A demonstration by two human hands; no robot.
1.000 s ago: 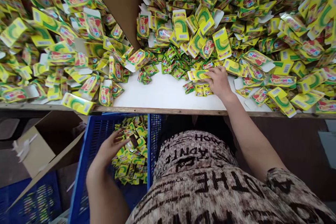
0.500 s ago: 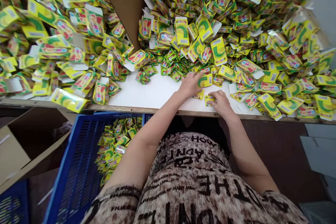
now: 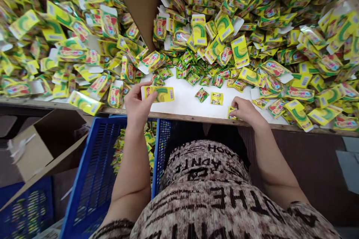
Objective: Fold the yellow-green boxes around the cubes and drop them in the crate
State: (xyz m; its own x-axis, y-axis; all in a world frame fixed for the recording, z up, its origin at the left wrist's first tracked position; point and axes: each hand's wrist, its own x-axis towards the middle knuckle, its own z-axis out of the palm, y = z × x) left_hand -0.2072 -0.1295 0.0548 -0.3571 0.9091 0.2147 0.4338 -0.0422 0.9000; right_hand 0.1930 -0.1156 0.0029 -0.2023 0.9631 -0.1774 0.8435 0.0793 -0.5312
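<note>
My left hand [image 3: 139,104] is closed on a small yellow-and-green box [image 3: 162,94], held above the white tabletop [image 3: 179,102] near its front edge. Further right, the curled fingers of my right hand [image 3: 246,110] pinch a small yellow packet [image 3: 232,112] at the table edge. Between my hands lie a green packet [image 3: 202,95] and a yellow packet [image 3: 217,98], side by side and touched by neither hand. Behind them is a loose heap of small green packets [image 3: 193,77].
Large piles of yellow boxes cover the table's left [image 3: 84,54] and right [image 3: 305,78]. A brown cardboard divider [image 3: 137,0] stands between them. Below the edge, a blue plastic crate [image 3: 84,179] holds several boxes. An opened carton [image 3: 36,149] sits at far left.
My left hand has moved left from the packet heap, now with a box in it. My right hand has shifted slightly right with its packet. Two packets show on the white surface between them.
</note>
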